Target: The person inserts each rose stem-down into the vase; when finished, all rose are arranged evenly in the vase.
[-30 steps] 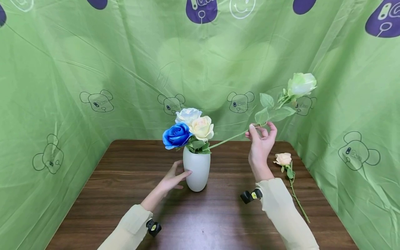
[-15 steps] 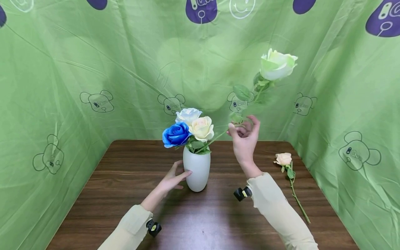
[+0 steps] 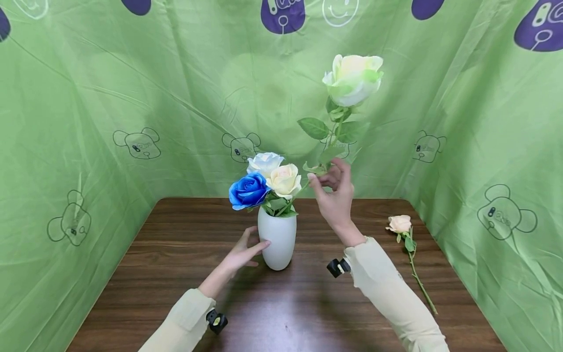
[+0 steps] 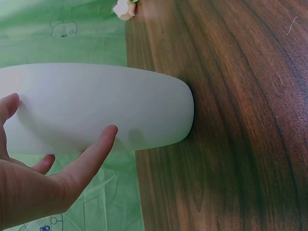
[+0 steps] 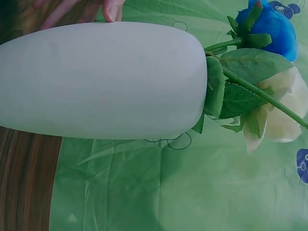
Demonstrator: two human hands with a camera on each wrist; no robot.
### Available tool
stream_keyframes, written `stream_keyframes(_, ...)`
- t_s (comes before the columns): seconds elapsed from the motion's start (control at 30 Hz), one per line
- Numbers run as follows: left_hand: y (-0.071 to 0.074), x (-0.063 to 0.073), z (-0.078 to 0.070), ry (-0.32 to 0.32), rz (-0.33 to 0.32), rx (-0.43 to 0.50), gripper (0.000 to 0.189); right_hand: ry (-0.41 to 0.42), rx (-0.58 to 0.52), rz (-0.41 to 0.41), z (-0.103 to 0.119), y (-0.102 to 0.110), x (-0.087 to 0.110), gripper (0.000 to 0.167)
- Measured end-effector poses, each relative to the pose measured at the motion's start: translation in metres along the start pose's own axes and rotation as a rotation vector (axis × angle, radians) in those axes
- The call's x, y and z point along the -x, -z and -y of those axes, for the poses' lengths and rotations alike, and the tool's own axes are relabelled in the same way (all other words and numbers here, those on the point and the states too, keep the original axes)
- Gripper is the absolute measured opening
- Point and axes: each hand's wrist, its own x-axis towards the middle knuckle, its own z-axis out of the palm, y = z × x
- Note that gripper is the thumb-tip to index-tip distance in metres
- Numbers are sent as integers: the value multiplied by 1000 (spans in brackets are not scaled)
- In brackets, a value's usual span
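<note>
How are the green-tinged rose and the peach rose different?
The green-tinged rose is white and green; the peach rose is pale peach. The right grip holds the green-tinged rose up; the peach rose lies on the table. The green-tinged rose's bloom looks bigger than the peach rose's. Both have green stems and leaves.

Hand [image 4: 48,187], white vase [image 4: 120,106] (touching), wooden table [image 4: 236,125]

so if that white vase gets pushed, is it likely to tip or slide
The white vase would probably tip fairly easily when pushed high up: it is tall, tapers toward its base, and carries roses up top. Its surface looks smooth, so it could be slippery to grip. A push toward the left hand may topple it less readily, since that hand touches its side.
</note>
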Motion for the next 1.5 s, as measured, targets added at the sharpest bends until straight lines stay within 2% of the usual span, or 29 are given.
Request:
stream_keyframes(0.23,-1,-3,5,0,-16,-17,72,113,71,104,0,-8,5,47)
stream_keyframes(0.47,-1,-2,4,-10,-12,-13,70,158,108,255,-6,-16,24,50)
stream_keyframes(0.77,-3,-2,3,10,-17,-13,73,98,190,372,-19,-22,58,44)
stream_keyframes(0.9,-2,-2,4,11,-16,-10,75,43,242,398,-25,-20,73,40)
stream_keyframes(1.0,-2,-2,4,8,-19,-9,73,17,228,403,-26,-17,79,39)
stream_keyframes(1.13,-2,-3,5,4,-25,-6,70,24,158,322,-23,-13,73,36)
stream_keyframes(1.3,-2,-4,6,11,-31,-5,69,-11,25,180,-7,-12,51,24)
stream_keyframes(1.4,-2,-4,6,16,-35,-3,70,-68,-73,192,13,-16,34,13)
stream_keyframes(1.5,-1,-4,6,22,-34,6,70,-129,-96,270,33,-22,19,12)
